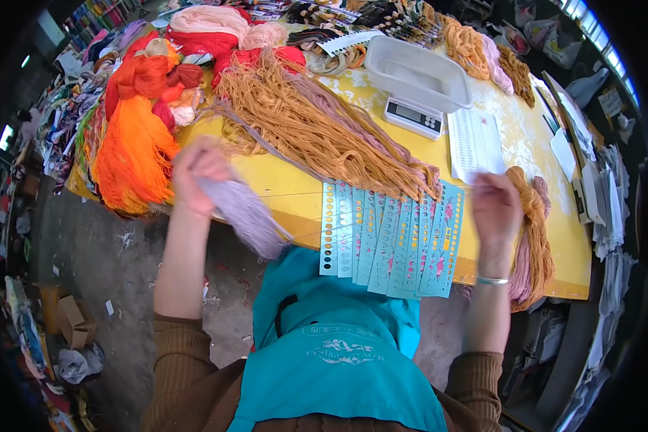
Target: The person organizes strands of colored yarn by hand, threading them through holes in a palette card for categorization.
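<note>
My left hand (200,173) is closed around a bundle of lavender-grey thread (241,209), which hangs down to the right past the table edge. Slightly blurred, my right hand (495,209) is held over the right side of the table with its fingers drawn together; what is in them I cannot make out. Between the hands, several overlapping turquoise cards (389,237) with rows of punched holes stick out over the front edge. A long pile of golden-brown thread (295,115) lies on their upper ends, with mauve thread (353,115) along its far side.
On the yellow table (281,209), orange thread (133,151) is heaped at left. A digital scale (413,117) with a clear plastic tub (417,75) stands behind the cards, beside a printed sheet (475,144). Brown and pink hanks (533,245) hang over the right front edge.
</note>
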`<state>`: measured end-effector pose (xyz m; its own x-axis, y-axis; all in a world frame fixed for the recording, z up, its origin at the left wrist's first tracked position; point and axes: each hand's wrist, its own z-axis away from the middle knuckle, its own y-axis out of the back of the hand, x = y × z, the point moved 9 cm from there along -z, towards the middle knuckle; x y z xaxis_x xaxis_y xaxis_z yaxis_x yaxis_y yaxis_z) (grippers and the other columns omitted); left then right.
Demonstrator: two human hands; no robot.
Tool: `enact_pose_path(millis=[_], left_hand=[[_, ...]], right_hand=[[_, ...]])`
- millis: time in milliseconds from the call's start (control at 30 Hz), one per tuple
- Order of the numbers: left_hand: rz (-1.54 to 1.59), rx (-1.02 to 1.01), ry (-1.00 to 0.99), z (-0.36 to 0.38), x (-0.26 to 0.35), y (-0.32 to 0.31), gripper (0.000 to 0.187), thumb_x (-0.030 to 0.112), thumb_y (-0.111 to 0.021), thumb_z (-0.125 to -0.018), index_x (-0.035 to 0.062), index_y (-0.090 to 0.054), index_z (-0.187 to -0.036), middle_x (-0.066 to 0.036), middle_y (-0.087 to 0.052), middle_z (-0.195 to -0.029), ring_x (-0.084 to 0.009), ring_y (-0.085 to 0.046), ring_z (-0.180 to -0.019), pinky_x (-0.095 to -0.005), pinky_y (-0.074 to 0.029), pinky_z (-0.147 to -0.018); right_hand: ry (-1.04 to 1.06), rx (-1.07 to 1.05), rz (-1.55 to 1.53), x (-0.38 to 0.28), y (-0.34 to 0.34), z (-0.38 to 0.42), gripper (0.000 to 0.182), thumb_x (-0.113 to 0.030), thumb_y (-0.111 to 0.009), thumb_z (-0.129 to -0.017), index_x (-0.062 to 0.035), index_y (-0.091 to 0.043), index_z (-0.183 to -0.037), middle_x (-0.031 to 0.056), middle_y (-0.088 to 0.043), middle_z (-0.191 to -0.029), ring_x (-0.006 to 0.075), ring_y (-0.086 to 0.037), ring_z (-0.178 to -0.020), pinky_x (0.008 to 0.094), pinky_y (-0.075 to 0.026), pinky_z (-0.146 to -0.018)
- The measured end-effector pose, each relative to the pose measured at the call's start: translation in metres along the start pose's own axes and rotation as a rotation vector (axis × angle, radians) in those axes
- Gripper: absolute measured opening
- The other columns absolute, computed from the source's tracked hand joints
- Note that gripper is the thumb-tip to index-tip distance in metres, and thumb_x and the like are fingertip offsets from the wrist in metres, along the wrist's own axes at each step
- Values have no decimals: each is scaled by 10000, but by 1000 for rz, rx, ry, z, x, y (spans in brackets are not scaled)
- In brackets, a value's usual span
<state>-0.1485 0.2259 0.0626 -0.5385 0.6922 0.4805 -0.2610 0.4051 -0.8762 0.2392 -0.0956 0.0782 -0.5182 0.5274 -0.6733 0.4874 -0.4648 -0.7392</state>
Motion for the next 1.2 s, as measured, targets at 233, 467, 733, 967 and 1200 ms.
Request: enact_pose_path(millis=[233,467,733,967,1200], left_hand=[[-55,122,-444,50,121,28,291,212,-476,-985,40,-623,-1168,74,-350,-564,-47,-334,-463,-210,-322,-487],[-141,150,73,-9,-68,-29,387,212,-577,-934,66,-536,-1290,67,-392,-614,-41,-369,-478,-200,-307,-479],[-601,24,496,-18,-204,-47,263,284,-673,-892,72,-596,-1028,9,-564,-735,-61,-480,-578,-199,-380,-524],[-616,379,419,-20,-209,2,236,291,-621,-930,82,-577,-1028,-36,-617,-951,-92,-531,-650,-236,-413,-562],[-489,429,528,-18,-220,1,269,251,-551,-961,65,-546,-1154,-27,-604,-1032,-106,-543,-711,-247,-449,-579]], right_hand=[[772,588,370,-263,117,57,238,-163,-509,-952,-64,-584,-749,-35,-470,-628,50,-296,-471,214,-219,-416],[154,-117,1117,-18,-46,16,270,-70,-482,-913,-50,-632,-1137,-13,-666,-878,2,-357,-567,158,-264,-493],[-392,-532,829,175,-103,44,272,-27,-513,-936,-63,-434,-1193,30,-633,-768,63,-529,-678,218,-389,-603],[-44,-300,1118,188,-58,12,126,-109,-635,-887,-3,-629,-954,45,-623,-707,92,-535,-607,262,-419,-542],[41,-184,1239,184,-43,-1,139,-126,-646,-869,13,-650,-866,84,-637,-694,120,-572,-622,291,-472,-590]])
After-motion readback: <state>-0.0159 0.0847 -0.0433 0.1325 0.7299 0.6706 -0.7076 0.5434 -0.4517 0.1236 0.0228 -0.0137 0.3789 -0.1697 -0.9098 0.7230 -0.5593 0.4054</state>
